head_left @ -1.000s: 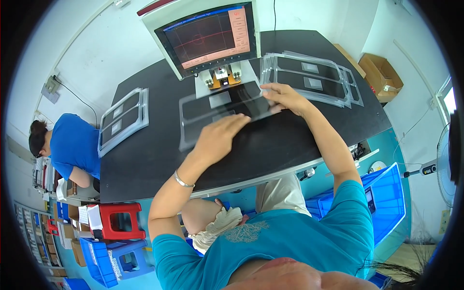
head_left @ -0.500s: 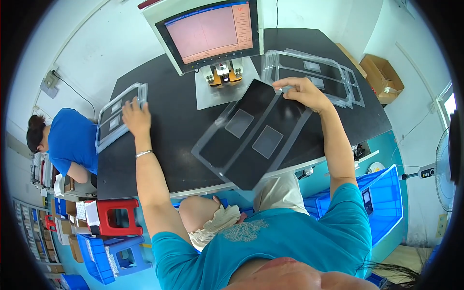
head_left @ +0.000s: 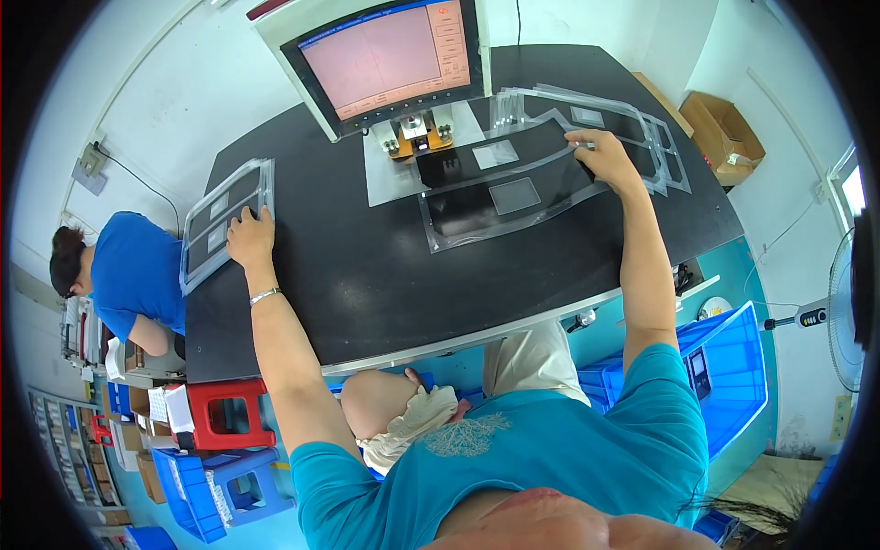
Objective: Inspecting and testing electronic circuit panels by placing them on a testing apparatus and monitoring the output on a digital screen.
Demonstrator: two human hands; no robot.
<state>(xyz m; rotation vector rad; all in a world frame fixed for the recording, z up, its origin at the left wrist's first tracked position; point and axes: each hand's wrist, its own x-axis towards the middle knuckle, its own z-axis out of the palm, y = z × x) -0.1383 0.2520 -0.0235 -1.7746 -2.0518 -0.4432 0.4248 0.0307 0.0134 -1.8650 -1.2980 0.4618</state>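
Note:
My right hand [head_left: 600,158] grips the right edge of a clear plastic tray [head_left: 513,192] that holds dark panels with pale square patches. The tray lies low over the black table [head_left: 385,275], near a small fixture [head_left: 417,137] under the monitor [head_left: 385,60]. My left hand [head_left: 249,236] rests flat on the near corner of a stack of similar clear trays [head_left: 220,220] at the table's left end. A bracelet sits on that wrist.
Another stack of clear trays [head_left: 632,128] lies at the far right of the table. A person in a blue shirt [head_left: 128,275] sits to the left. Blue crates [head_left: 724,367], a red stool [head_left: 225,412] and a cardboard box [head_left: 724,133] surround the table.
My right hand has carried the tray up and to the right, toward the right-hand stack. My left hand left the tray, reached to the left stack and now rests on its corner.

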